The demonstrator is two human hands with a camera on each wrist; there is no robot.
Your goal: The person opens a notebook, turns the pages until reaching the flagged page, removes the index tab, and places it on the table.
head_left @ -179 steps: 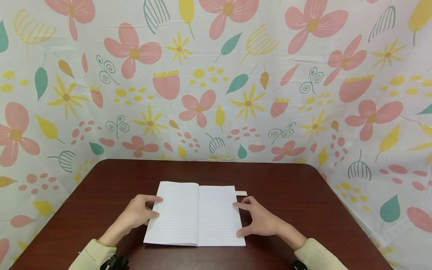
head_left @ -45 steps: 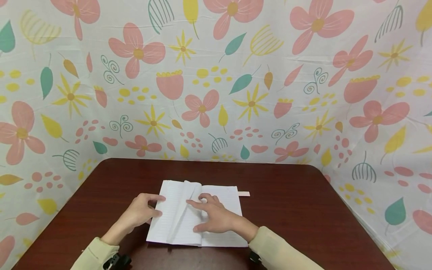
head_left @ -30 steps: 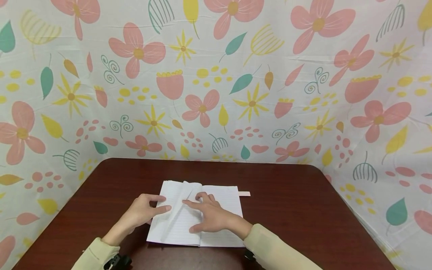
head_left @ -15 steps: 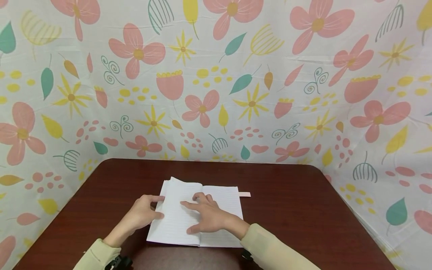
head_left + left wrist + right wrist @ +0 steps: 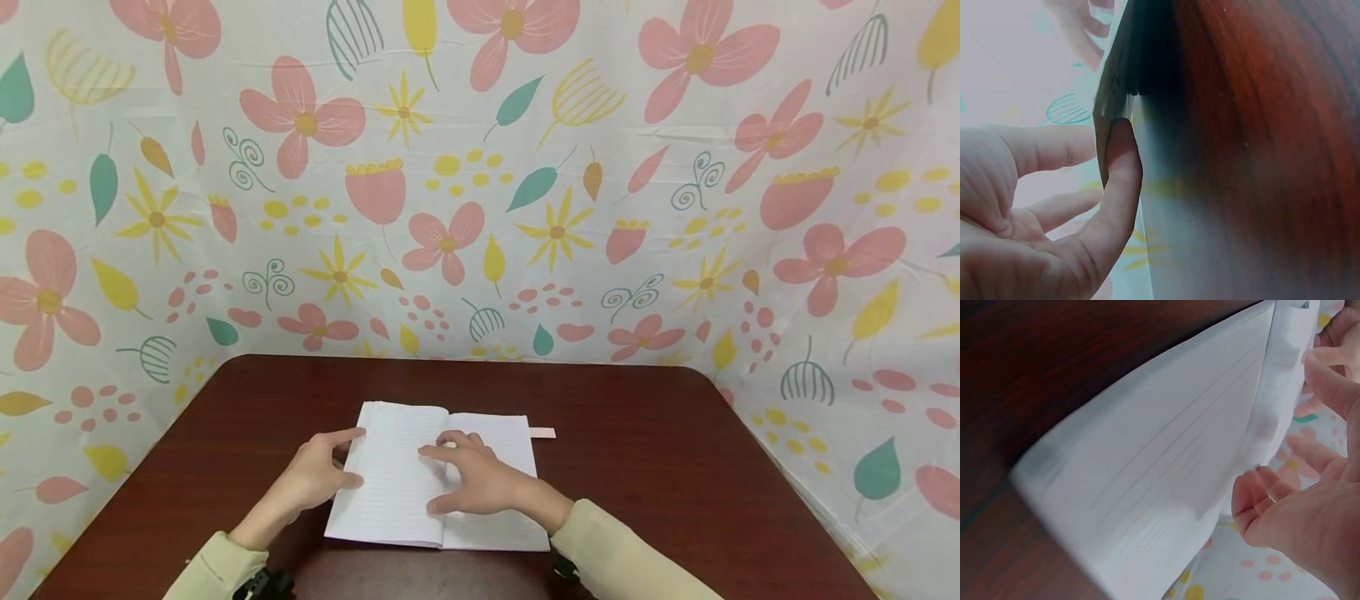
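A notebook point(image 5: 397, 500) with ruled white pages lies spread on the dark table. At its left edge, my left hand point(image 5: 311, 471) holds the pages and cover, thumb and forefinger on top. The left wrist view shows another finger point(image 5: 1124, 156) bent beneath the cover point(image 5: 1113, 100). My right hand point(image 5: 483, 479) is over the middle of the notebook, near the fold, fingers spread and loosely bent. In the right wrist view the right-hand page point(image 5: 1166, 450) bulges up towards the fold, with that hand beside it holding nothing.
A pale tab point(image 5: 542, 433) sticks out past the notebook's right edge. The brown wooden table point(image 5: 637, 467) reaches back to a floral cloth point(image 5: 480, 208), which hangs behind it and on both sides. Dark wrist straps point(image 5: 264, 583) sit at the sleeves.
My right hand has gone from the right edge to the middle as a leaf turned over leftwards. That leaf now lies flat on the left side; the right hand has since drawn slightly right.
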